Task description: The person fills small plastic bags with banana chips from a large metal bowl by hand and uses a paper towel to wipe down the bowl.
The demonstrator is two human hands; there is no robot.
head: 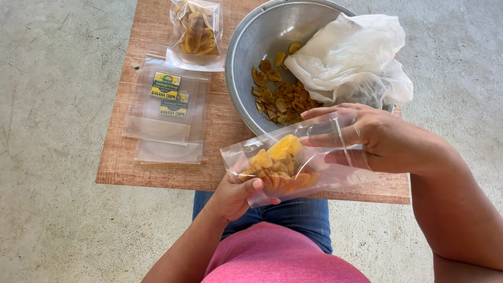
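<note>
The clear plastic pouch point(293, 165) held by the left hand point(236, 196) and right hand point(374, 139) shows golden-yellow and orange-brown chips point(277, 165) through its film. Far behind it, the metal bowl point(246, 47) is dull silver-grey, with the same yellow-brown chips inside and a crumpled white, partly see-through plastic bag point(356, 57) over its right rim. The small table point(220, 126) is reddish-brown with a wood-grain pattern. To the left lie clear empty pouches point(165, 112) bearing yellow, green and blue labels; a filled pouch point(196, 34) farther off shows yellow strips. The floor point(57, 131) is mottled pale grey. Near the bottom are blue jeans point(304, 217) and a pink top point(277, 257).

Both hands point(236, 194) point(367, 136) hold chip-filled clear bag point(283, 165).
</note>
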